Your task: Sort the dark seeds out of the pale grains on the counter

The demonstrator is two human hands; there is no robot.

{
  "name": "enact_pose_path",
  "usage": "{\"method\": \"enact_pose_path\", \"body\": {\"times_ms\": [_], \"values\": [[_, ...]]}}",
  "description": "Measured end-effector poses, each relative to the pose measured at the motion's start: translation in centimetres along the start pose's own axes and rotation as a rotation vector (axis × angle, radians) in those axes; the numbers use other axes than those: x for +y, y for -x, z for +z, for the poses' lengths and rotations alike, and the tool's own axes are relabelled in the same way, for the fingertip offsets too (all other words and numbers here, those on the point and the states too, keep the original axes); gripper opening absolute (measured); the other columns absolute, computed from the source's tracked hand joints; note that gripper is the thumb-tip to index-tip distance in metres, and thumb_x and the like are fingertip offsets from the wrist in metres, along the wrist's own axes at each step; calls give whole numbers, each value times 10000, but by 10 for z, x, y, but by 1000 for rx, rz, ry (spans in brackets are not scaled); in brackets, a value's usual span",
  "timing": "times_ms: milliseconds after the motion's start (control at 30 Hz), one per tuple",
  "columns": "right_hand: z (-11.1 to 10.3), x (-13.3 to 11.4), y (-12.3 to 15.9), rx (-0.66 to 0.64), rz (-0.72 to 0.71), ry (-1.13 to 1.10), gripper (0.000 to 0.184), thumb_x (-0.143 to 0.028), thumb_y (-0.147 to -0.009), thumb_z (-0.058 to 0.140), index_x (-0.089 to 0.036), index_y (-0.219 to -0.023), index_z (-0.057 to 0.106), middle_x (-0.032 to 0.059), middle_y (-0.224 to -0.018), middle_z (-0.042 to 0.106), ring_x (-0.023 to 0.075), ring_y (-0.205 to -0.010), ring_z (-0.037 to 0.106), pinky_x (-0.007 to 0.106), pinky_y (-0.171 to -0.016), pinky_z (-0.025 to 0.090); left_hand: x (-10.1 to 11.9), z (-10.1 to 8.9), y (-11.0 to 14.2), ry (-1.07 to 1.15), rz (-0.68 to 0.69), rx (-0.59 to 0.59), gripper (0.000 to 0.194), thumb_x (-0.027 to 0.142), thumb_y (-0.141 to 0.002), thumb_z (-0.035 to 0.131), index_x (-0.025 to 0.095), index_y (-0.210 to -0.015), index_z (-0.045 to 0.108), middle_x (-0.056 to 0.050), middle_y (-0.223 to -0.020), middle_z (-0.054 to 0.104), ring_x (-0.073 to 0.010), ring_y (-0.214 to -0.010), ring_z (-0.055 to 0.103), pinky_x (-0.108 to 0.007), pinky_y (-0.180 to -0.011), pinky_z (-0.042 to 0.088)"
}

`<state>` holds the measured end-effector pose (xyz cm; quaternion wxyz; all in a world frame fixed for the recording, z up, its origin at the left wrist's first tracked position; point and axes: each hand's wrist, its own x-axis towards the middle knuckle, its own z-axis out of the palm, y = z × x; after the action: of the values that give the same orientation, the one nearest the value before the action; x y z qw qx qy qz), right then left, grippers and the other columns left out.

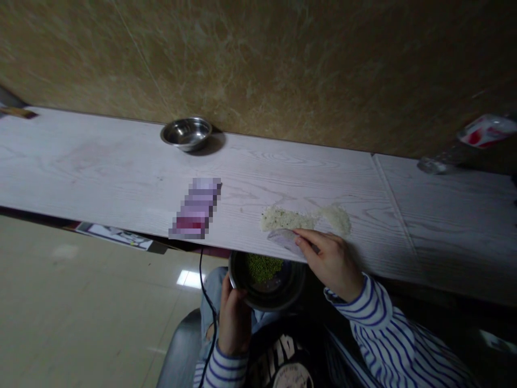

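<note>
My left hand [235,318] grips the side of a dark metal bowl [270,308], held just under the counter's front edge. Green beans [262,268], which look like mung beans, lie in the bowl. My right hand [332,264] pinches a thin, translucent, rounded plastic piece [283,238] between thumb and fingers. That piece rests low against the counter, between the bowl and a patch of white rice-like grains [288,220] with dark specks among them. A second, paler heap of grains [338,217] lies to the right, beyond my right hand.
An unused-looking steel bowl [186,134] stands near the wall. A blurred-out phone-shaped object [196,207] lies on the white wood-grain counter [100,161]. At the far right a clear plastic bottle [464,145] lies on its side. A black cable [205,293] hangs from the front edge.
</note>
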<state>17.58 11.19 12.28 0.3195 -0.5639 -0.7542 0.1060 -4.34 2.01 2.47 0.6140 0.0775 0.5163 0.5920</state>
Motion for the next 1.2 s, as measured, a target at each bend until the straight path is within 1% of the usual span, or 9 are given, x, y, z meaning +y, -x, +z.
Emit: {"method": "enact_pose_path", "body": {"times_ms": [167,233,333,433,567,767,1000,1100,1200], "values": [[-11,24,-10,11,-2,54,305,-169,-1034,677,-245,-1131,957,104,-1106,948,300,-957,933,404,-907,749,-7,-7,-4,-11,9,-18,447,334,-781,875,323,-1227,845,-107,-1383,828,-416,-1361,741,-530,-1112,623],[-14,31,-16,10,-4,49,304,-174,-1029,681,-248,-1127,958,97,-1101,949,293,-955,934,395,-913,748,-8,-6,-6,-21,5,-28,460,335,-785,864,315,-1244,838,-110,-1375,831,-411,-1374,741,-521,-1124,618],[-18,37,-21,11,11,18,298,-193,-1030,678,-240,-1112,961,101,-1084,950,293,-942,933,384,-910,748,-9,-3,-7,-28,-6,-32,507,333,-759,850,300,-1264,830,-117,-1349,841,-410,-1321,771,-513,-1067,645],[-25,42,-21,24,79,-16,282,-242,-1029,691,-225,-1113,959,116,-1062,949,300,-897,928,382,-853,748,-9,-2,-9,-23,-7,-24,502,320,-745,846,293,-1246,832,-118,-1332,850,-400,-1255,799,-497,-1009,664],[-31,47,-23,49,207,-19,283,-280,-993,706,-193,-1104,952,129,-940,934,303,-757,894,384,-730,723,-10,-4,-10,-19,-20,-33,469,320,-758,858,298,-1225,829,-110,-1329,855,-394,-1278,797,-491,-1031,659],[-23,40,-35,-58,288,-24,306,-274,-979,698,-182,-1127,949,122,-866,916,308,-754,884,396,-764,710,-12,-5,-10,-15,-23,-35,494,332,-767,866,297,-1259,830,-124,-1351,854,-406,-1277,801,-503,-1023,663],[-13,22,-34,-142,279,-124,317,-269,-974,698,-170,-1134,953,124,-885,920,293,-775,881,393,-802,713,-6,3,-7,24,-27,-17,507,305,-725,878,294,-1231,855,-124,-1356,855,-412,-1308,794,-502,-1056,657],[-13,20,-30,-138,269,-180,302,-278,-966,707,-184,-1116,951,118,-899,922,281,-774,876,379,-781,713,-5,5,-5,19,-50,8,549,314,-706,877,295,-1254,850,-125,-1353,857,-412,-1263,807,-497,-1010,668],[-14,22,-29,-101,284,-213,281,-291,-972,707,-202,-1099,942,115,-907,922,280,-794,880,374,-776,717,-5,3,-4,16,-44,-31,552,329,-744,873,299,-1295,842,-130,-1388,850,-412,-1308,793,-502,-1044,660]]}}
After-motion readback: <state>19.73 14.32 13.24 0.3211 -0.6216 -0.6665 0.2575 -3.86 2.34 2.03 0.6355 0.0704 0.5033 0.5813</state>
